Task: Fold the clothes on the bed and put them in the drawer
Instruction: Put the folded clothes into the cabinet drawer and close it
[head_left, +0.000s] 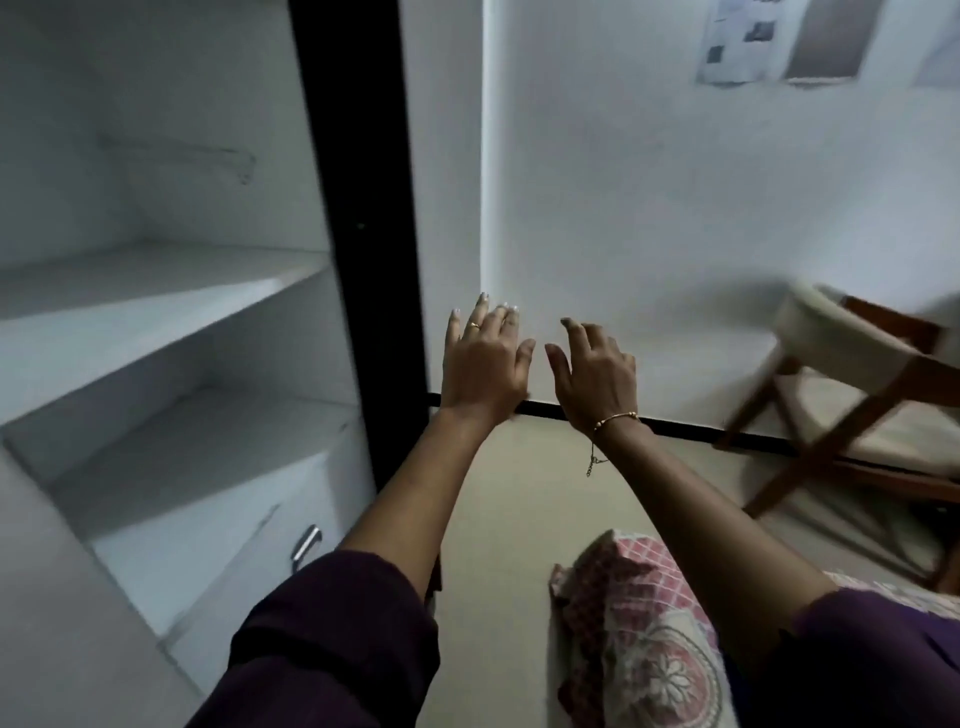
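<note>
My left hand (485, 356) and my right hand (597, 376) are both stretched forward at mid-frame, fingers spread and holding nothing. They hover side by side in front of the white wall, just right of the wardrobe's black edge (358, 218). The open white wardrobe (156, 291) fills the left side, with bare shelves. Below the shelves sits a shut white drawer (208, 561) with a metal handle (306, 543). A corner of the bed in a pink and white patterned cover (639, 623) shows at the bottom right. No clothes are in view.
A wooden chair with a cream cushion (852, 395) stands against the wall at the right. Beige floor (519, 493) runs between the wardrobe and the bed. Papers (743, 41) hang on the wall at the top right.
</note>
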